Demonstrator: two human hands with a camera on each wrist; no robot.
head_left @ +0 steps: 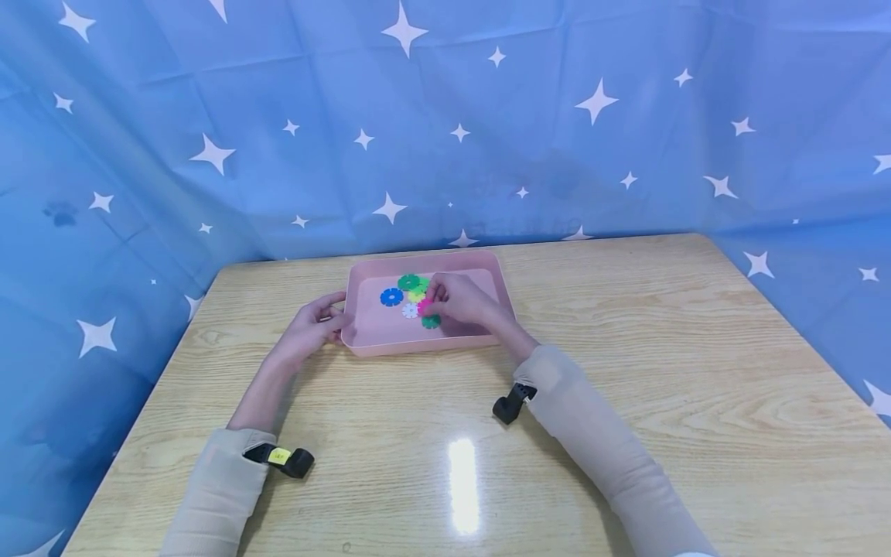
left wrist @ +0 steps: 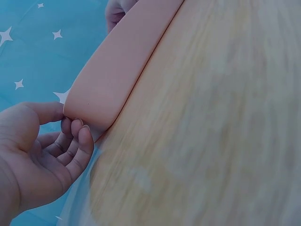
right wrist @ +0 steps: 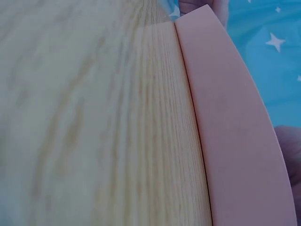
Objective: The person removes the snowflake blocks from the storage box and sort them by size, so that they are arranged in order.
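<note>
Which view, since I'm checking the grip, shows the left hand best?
The left wrist view: the left hand is close up, palm showing, at a corner of the pink tray. The head view shows it smaller, at the tray's left side; the right wrist view catches only part, cut off at the top.

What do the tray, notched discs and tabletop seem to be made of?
Tray: probably plastic, satin finish; smooth wall, rounded corners.
Notched discs: likely plastic; thin, flat, bright colours; finish too small to judge.
Tabletop: wood or wood-look laminate, glossy; grain lines, bright reflection.
</note>
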